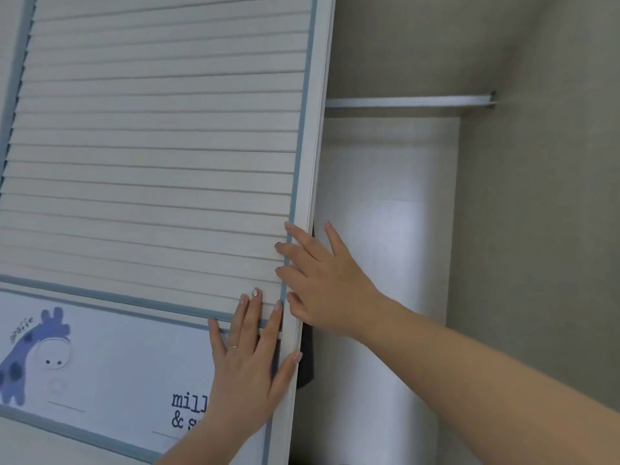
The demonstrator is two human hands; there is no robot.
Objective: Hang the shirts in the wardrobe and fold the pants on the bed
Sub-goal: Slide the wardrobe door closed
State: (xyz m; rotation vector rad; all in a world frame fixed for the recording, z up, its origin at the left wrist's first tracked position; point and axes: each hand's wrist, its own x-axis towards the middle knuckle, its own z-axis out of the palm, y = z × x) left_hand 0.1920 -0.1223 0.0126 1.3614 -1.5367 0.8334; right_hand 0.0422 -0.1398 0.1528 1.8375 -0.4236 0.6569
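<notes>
Both palms flat, fingers straight: left hand point(250, 360) and right hand point(322, 280) press the slatted white wardrobe door point(161, 146); smooth metal rail point(406, 101) inside.

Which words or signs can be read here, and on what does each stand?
"mill": on the door panel, cut off by the left hand.
"& s": the line below it, also cut off by that hand.
Small curved word above the blue giraffe: too blurred to read.
No text on the slats, the rail or the right hand.
</notes>
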